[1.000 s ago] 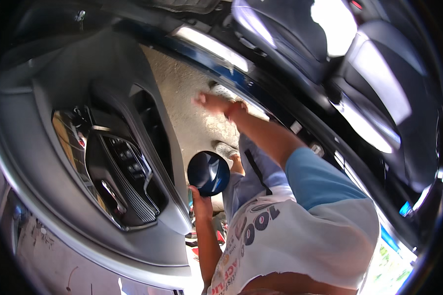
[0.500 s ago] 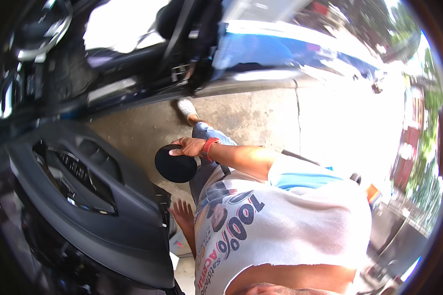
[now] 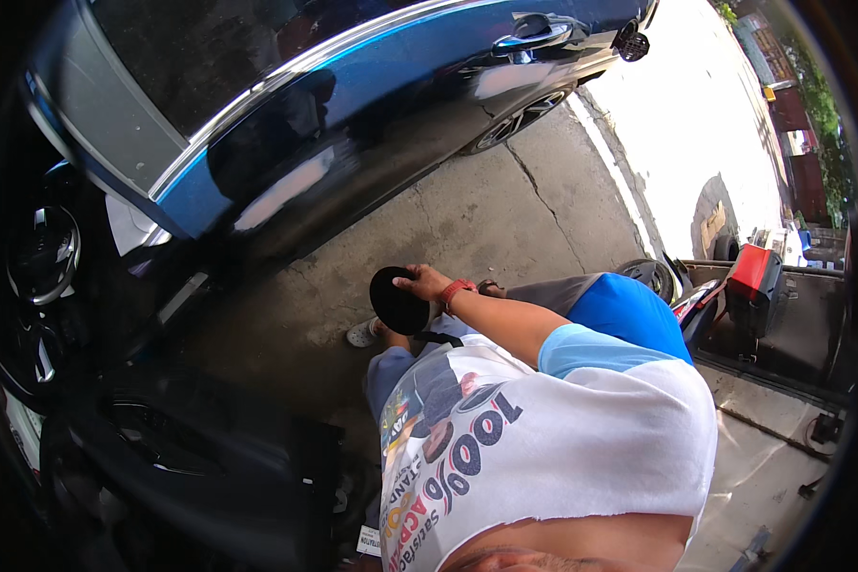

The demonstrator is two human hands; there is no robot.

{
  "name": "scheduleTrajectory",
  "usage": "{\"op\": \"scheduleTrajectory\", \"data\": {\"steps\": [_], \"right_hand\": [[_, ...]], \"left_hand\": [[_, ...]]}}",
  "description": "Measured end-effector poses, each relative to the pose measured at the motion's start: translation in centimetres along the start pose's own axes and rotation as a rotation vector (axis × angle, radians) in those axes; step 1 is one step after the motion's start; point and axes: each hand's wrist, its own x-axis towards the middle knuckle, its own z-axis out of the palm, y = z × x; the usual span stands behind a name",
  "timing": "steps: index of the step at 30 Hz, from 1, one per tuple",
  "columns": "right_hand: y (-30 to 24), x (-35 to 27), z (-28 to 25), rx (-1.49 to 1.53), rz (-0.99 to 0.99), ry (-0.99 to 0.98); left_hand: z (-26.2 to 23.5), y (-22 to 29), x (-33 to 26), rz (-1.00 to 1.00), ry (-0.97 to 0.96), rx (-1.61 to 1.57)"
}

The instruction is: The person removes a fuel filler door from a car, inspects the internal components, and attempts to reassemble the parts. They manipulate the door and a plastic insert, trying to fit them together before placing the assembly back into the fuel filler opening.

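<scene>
My right hand (image 3: 431,285), with a red band at the wrist, grips a round black pad (image 3: 400,301) near its edge. The thumb lies on the pad's face and the other fingers are mostly hidden behind it. The pad is held in front of my body, over the concrete floor, apart from the car. Beyond it stands a dark blue car (image 3: 381,114) with pale, dull patches on its side. I do not see my left hand.
An open car door (image 3: 191,458) with a dark inner panel fills the lower left. A person in blue and grey clothing (image 3: 629,310) is partly hidden behind my right arm. A motorcycle with a red-and-black box (image 3: 755,276) stands at the right. Cracked concrete (image 3: 486,210) lies between.
My view has turned, so the blue car's side now fills the top. My right hand and the pad have shifted right in view. My left hand, seen open before, is gone from view.
</scene>
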Motion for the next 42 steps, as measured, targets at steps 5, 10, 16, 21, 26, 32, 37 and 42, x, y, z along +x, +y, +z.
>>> {"op": "scheduleTrajectory", "data": {"steps": [5, 10, 16, 21, 26, 32, 37, 42], "right_hand": [[7.9, 0.3, -8.8, 0.231, 0.037, 0.12], [14.6, 5.9, -13.8, 0.626, 0.179, 0.499], [15.3, 2.0, -20.7, 0.551, 0.262, 0.794], [21.9, 2.2, -27.2, 0.661, 0.296, 0.923], [21.2, 2.9, -34.2, 0.691, 0.263, 1.005], [20.3, 3.7, -42.5, 0.81, 0.241, 1.042], [17.0, 1.0, -52.2, 1.075, 0.01, 0.889], [13.4, -3.8, -61.2, 1.226, -0.188, 0.759]], "left_hand": [[2.0, 0.7, -3.2, 0.098, 0.028, 0.065], [7.7, 4.0, -6.8, 0.19, 0.072, 0.205], [17.3, 6.4, -6.8, 0.233, 0.078, 0.367], [24.9, 6.9, -7.6, 0.235, 0.073, 0.396], [30.8, 8.0, -10.1, 0.292, 0.115, 0.437], [41.8, 11.3, -15.7, 0.41, 0.092, 0.516], [63.0, -12.5, -21.2, 0.322, -0.489, 1.321], [80.5, -32.1, -32.1, 0.605, -1.127, 1.827]]}}
